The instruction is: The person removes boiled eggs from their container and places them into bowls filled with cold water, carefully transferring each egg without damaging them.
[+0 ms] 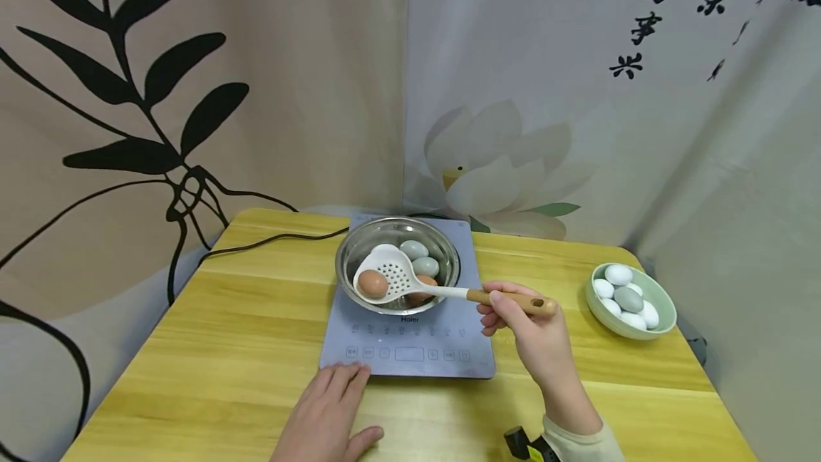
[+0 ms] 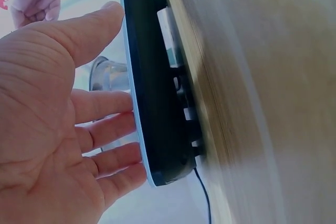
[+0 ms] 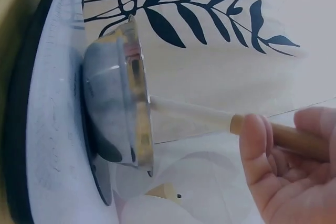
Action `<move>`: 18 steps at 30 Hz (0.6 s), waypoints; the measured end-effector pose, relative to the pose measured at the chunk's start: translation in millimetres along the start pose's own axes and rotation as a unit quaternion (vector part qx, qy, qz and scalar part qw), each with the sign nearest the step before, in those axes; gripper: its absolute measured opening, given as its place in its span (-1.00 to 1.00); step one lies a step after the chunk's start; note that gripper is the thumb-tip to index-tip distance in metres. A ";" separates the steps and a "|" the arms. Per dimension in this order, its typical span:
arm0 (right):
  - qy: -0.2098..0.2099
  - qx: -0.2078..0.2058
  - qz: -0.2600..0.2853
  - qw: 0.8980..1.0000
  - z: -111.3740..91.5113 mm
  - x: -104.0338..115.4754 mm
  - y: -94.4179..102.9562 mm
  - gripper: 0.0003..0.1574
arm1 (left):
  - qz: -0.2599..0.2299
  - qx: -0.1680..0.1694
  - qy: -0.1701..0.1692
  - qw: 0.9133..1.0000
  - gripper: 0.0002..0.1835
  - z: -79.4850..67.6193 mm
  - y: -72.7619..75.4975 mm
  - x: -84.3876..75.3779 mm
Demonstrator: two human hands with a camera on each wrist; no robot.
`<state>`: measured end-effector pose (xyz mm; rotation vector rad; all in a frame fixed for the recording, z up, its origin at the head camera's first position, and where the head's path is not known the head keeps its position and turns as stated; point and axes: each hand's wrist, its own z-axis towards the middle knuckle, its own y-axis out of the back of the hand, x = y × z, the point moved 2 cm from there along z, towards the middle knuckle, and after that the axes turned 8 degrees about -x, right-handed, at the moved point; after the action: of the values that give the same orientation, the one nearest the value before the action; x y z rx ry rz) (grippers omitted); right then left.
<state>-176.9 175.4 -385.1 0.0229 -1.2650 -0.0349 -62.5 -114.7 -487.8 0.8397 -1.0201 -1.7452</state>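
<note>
My right hand (image 1: 522, 323) grips the wooden handle of a white slotted spoon (image 1: 394, 271). One brown egg (image 1: 373, 284) lies in the spoon's bowl, over a steel bowl (image 1: 452, 262). Inside the steel bowl are pale bluish eggs (image 1: 425, 267) and another brown egg (image 1: 423, 284), partly covered by the spoon. The steel bowl stands on a flat induction cooker (image 1: 410, 337). My left hand (image 1: 330, 412) has its fingers extended, the fingertips at the cooker's front left edge; in the left wrist view they touch the edge of the cooker (image 2: 152, 87).
A light green bowl (image 1: 667, 312) of white and bluish eggs stands on the right of the wooden table (image 1: 244, 341). A black cord (image 1: 276, 237) runs from the cooker to the left. Printed curtains (image 1: 321, 77) hang behind the table.
</note>
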 end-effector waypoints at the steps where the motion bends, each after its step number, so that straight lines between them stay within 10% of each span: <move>1: -0.010 -0.008 0.003 1.000 -0.2 -1.1 0.7 -0.68 | 0.003 -0.005 -0.003 1.000 -0.10 -0.3 -1.3 0.1; 18: 0.015 -0.114 0.143 0.983 -4.5 14.6 68.4 -0.74 | 0.007 -0.018 -0.016 1.000 -0.11 -1.4 -3.7 2.8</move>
<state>-167.3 243.2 -370.1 -0.3556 -1.2168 0.0684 -63.6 -116.8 -492.0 0.7821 -1.0117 -1.7650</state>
